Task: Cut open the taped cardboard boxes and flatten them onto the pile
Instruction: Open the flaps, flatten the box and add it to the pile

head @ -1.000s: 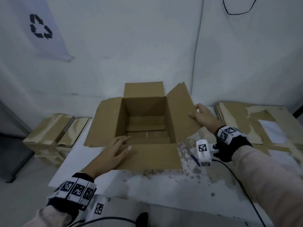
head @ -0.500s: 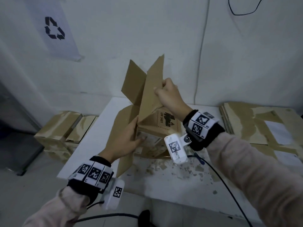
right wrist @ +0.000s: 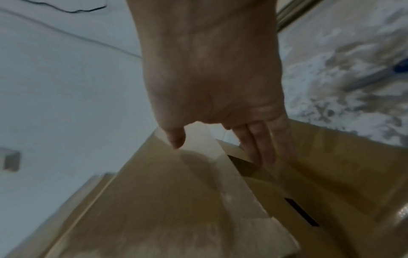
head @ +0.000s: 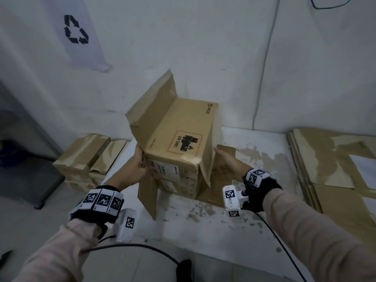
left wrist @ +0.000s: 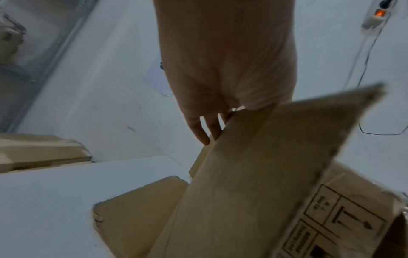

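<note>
One box (head: 179, 139), left hand (head: 135, 167) gripping, right hand (head: 230, 162) seemingly flat

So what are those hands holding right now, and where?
The cardboard box, its flaps loose. The left hand grips its near left corner. The right hand presses straight fingers against its right side, behind a flap.

Brown cardboard box (head: 179, 137) with a UN 3481 hazard label uppermost, tipped on its side on the white table (head: 203, 237), end flaps splayed open, pile of flattened brown cardboard sheets (head: 329, 159) to its right, tape-sealed brown boxes (head: 87, 155) beyond the table's left edge.
</note>
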A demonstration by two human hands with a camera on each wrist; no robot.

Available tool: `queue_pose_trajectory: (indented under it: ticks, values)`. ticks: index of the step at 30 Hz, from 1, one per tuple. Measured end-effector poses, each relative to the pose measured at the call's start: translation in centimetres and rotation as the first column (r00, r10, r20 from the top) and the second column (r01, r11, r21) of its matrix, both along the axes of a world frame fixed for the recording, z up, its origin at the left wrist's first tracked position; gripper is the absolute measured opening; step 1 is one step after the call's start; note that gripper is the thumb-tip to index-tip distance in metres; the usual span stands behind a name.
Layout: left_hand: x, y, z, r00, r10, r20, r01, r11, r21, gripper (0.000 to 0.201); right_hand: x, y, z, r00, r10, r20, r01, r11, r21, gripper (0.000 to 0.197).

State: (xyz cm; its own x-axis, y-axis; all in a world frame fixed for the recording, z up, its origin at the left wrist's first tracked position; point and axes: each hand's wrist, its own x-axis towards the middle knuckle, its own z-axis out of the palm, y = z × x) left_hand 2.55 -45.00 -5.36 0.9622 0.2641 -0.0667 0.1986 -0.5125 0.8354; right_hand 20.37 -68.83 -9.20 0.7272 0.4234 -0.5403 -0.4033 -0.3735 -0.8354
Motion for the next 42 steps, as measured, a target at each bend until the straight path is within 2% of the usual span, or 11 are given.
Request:
queue_pose_trajectory:
  ticks: [3, 9, 12, 15, 19, 22, 26, 29, 33, 35, 42]
  values:
    - [0.0, 0.7, 0.0, 0.998, 0.036, 0.055, -0.036, 0.999, 0.006, 0.094, 0.5, 0.3, -0.6, 1.0, -0.004, -0.027, 0.006, 0.999, 0.051, 0.061]
    - [1.1, 0.7, 2.5, 0.949, 0.187, 0.255, -0.186, 0.982, -0.029, 0.091, 2.6, -1.7, 3.2, 0.909, -0.388, 0.152, 0.327, 0.89, 0.316, 0.033]
    - [2.5, -0.8, 3.7, 0.93, 0.225, 0.292, -0.201, 0.973, -0.11, 0.102, 1.9, -1.4, 8.1, 0.918, -0.306, 0.25, 0.188, 0.894, 0.406, 0.018]
    - [4.2, -3.0, 4.1, 0.933, 0.209, 0.292, -0.192, 0.977, -0.089, 0.115, -0.3, 0.3, 11.4, 0.938, -0.094, 0.333, -0.046, 0.919, 0.391, 0.047]
    - [5.7, -5.0, 3.0, 0.901, 0.268, 0.34, -0.285, 0.958, 0.0, 0.112, -2.3, 4.1, 10.0, 0.827, 0.213, 0.52, -0.302, 0.949, 0.09, 0.055]
    - [5.8, -5.4, 1.6, 0.841, 0.328, 0.431, -0.416, 0.901, 0.127, 0.103, -2.0, 6.0, 7.7, 0.686, 0.275, 0.673, -0.291, 0.952, -0.092, 0.042]
    - [5.7, -5.3, 0.8, 0.819, 0.323, 0.475, -0.45, 0.875, 0.18, 0.086, -0.6, 6.6, 5.8, 0.649, 0.105, 0.754, -0.083, 0.994, -0.068, 0.018]
    - [5.7, -5.3, 0.7, 0.814, 0.326, 0.48, -0.455, 0.873, 0.178, 0.082, 0.7, 6.4, 4.8, 0.699, -0.069, 0.711, 0.125, 0.992, -0.028, 0.018]
    - [5.7, -5.4, 0.3, 0.803, 0.325, 0.499, -0.459, 0.872, 0.17, 0.09, 1.7, 6.0, 4.2, 0.969, 0.0, 0.248, -0.023, 0.996, 0.088, 0.059]
    - [5.7, -5.1, 0.1, 0.801, 0.306, 0.515, -0.453, 0.872, 0.187, 0.099, 1.9, 5.3, 4.1, 0.971, 0.123, 0.205, -0.136, 0.989, 0.051, 0.063]
    - [6.5, -4.5, 0.3, 0.848, 0.225, 0.48, -0.406, 0.858, 0.314, 0.092, 2.7, -2.0, 4.3, 0.951, 0.093, 0.296, -0.056, 0.99, -0.13, 0.026]
